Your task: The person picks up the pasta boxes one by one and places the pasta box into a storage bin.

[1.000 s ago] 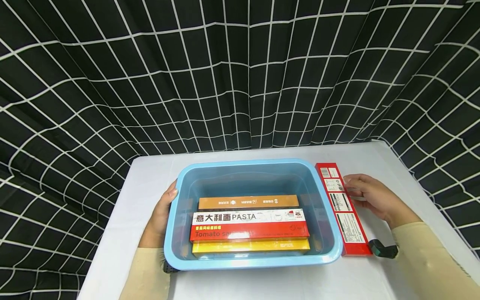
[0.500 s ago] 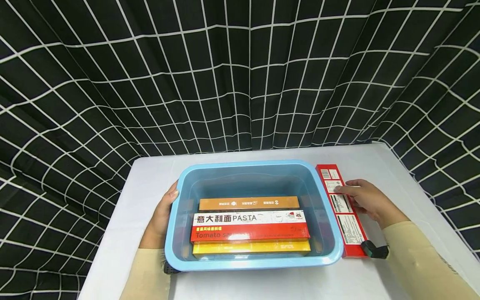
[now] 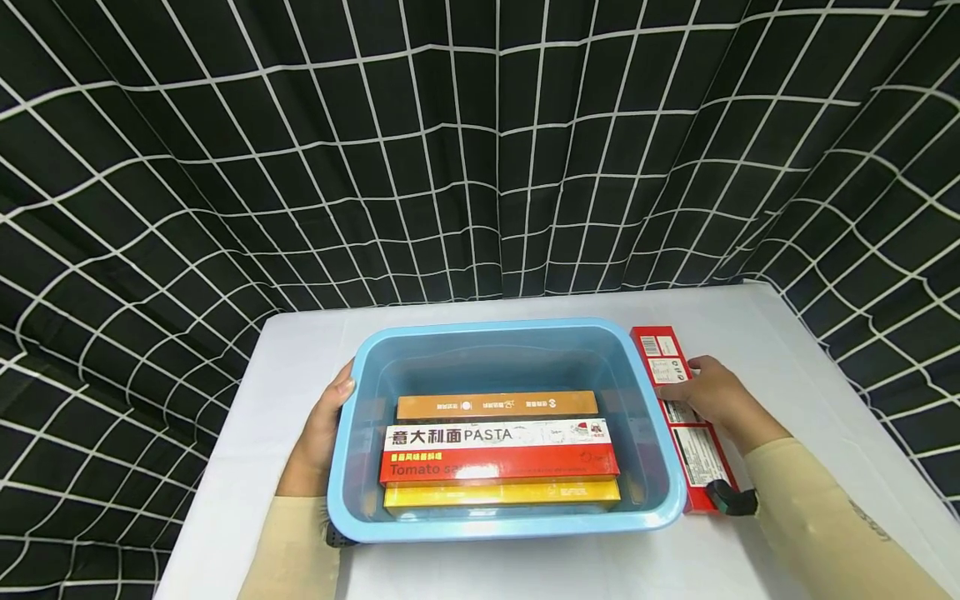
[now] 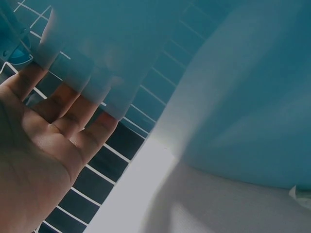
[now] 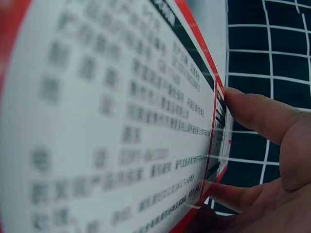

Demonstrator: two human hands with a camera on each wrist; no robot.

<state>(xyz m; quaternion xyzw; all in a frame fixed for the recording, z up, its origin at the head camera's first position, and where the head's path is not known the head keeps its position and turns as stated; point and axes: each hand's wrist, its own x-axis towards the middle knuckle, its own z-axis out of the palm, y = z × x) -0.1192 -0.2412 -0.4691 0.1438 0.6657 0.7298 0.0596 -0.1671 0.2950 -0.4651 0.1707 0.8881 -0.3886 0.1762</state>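
Observation:
My left hand (image 3: pixel 321 433) holds the left side of a light blue plastic bin (image 3: pixel 506 527); in the left wrist view its fingers (image 4: pixel 92 138) pass behind the translucent blue plastic. Inside the bin lie a red-and-white pasta box (image 3: pixel 498 450), a yellow box (image 3: pixel 502 493) and an orange-brown box (image 3: pixel 495 406). Right of the bin, my right hand (image 3: pixel 723 404) grips a red box (image 3: pixel 701 454) that lies label side up. Its thumb reaches across the box toward the bin side, with other fingers at the right edge. The right wrist view shows thumb and fingers at opposite edges.
A white cloth-covered table (image 3: pixel 585 567) bears the bin and the red box. Black curtains with a white grid (image 3: pixel 498 167) surround the table at the back and both sides. A dark wrist device (image 3: pixel 731 500) sits by the red box's near end.
My right hand has moved left onto the red box, its thumb passing over the label to the far edge. The left hand and the bin have stayed in place.

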